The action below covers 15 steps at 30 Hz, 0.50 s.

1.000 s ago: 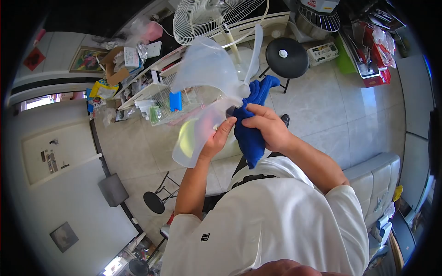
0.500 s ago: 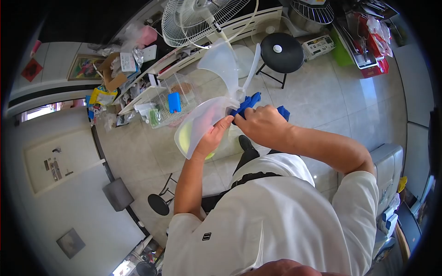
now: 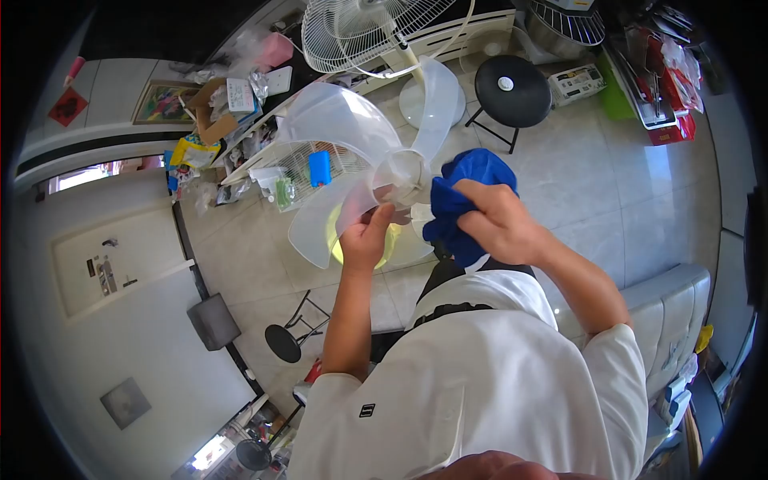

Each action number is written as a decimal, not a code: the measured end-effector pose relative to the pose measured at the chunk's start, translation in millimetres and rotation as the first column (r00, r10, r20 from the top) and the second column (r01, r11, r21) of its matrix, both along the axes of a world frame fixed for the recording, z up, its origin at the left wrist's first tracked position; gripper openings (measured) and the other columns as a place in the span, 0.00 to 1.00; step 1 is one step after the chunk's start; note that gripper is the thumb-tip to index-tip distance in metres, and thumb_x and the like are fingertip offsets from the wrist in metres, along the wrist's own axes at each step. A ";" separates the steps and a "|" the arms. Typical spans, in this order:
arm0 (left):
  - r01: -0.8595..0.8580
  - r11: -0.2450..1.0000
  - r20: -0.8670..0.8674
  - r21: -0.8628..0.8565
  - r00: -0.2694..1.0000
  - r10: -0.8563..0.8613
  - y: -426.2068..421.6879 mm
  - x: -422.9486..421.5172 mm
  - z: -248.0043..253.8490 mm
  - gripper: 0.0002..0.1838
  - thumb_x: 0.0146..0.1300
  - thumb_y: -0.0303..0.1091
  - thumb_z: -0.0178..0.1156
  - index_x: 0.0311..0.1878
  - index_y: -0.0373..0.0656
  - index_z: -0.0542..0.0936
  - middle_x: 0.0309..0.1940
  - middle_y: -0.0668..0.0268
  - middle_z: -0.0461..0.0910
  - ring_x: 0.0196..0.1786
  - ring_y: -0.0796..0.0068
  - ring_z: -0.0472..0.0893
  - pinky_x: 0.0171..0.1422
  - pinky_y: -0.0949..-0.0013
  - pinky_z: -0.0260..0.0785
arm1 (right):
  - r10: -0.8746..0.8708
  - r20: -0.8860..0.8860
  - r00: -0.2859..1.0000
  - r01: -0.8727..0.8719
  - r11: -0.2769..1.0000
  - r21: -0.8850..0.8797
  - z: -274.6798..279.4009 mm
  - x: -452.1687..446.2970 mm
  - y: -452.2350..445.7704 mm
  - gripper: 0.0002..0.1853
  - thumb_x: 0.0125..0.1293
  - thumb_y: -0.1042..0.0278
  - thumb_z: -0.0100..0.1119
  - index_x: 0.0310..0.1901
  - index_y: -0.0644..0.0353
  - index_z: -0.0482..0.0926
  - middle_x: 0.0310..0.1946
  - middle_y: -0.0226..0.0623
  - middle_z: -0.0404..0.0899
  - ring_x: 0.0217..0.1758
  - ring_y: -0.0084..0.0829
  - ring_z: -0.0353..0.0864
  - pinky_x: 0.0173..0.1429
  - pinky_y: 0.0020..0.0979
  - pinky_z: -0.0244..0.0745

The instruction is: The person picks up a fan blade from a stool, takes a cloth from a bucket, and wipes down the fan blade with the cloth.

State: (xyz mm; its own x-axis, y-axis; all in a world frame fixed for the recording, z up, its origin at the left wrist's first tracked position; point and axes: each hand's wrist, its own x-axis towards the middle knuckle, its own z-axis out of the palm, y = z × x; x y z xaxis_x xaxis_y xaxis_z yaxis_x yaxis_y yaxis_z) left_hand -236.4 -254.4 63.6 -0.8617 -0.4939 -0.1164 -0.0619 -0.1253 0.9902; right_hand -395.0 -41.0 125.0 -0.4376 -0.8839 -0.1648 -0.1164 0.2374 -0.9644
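A translucent white fan blade (image 3: pixel 340 120) piece with several broad vanes is held up in front of me. My left hand (image 3: pixel 366 234) grips it by a lower vane near the hub, thumb on the near side. My right hand (image 3: pixel 498 220) is closed around a bunched blue cloth (image 3: pixel 474 180), just right of the hub. Whether the cloth touches a vane I cannot tell. Below the blades, a yellow-green basin (image 3: pixel 390 245) shows partly through the plastic.
The standing fan (image 3: pixel 364 36) with its wire grille is ahead. A black round stool (image 3: pixel 512 90) stands to its right, and a smaller black stool (image 3: pixel 283 342) lower left. A wire rack (image 3: pixel 300 172) with a blue item (image 3: pixel 319 168) lies behind the blades. A grey padded seat (image 3: pixel 668 308) is at right.
The fan blade has turned so its hub faces me more. My right hand has drawn away to the right with the cloth, which is now more spread. The view has shifted slightly.
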 end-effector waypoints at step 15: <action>0.140 0.985 -0.037 0.100 0.990 -0.136 9.2 2.2 14.9 0.19 0.74 0.26 0.61 0.64 0.32 0.76 0.58 0.57 0.83 0.59 0.69 0.82 0.64 0.67 0.73 | -0.040 0.199 0.979 0.073 0.984 -0.164 -8.2 30.6 -24.3 0.10 0.75 0.68 0.54 0.49 0.65 0.77 0.30 0.33 0.76 0.33 0.24 0.71 0.41 0.33 0.73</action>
State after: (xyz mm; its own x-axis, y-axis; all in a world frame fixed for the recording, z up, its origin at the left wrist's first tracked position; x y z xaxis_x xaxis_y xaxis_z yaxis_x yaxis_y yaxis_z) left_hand -234.1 -245.1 78.5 -0.9246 -0.3570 -0.1327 -0.0557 -0.2179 0.9744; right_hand -364.4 -65.3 116.8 -0.4622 -0.8810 -0.1011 0.0855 0.0691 -0.9939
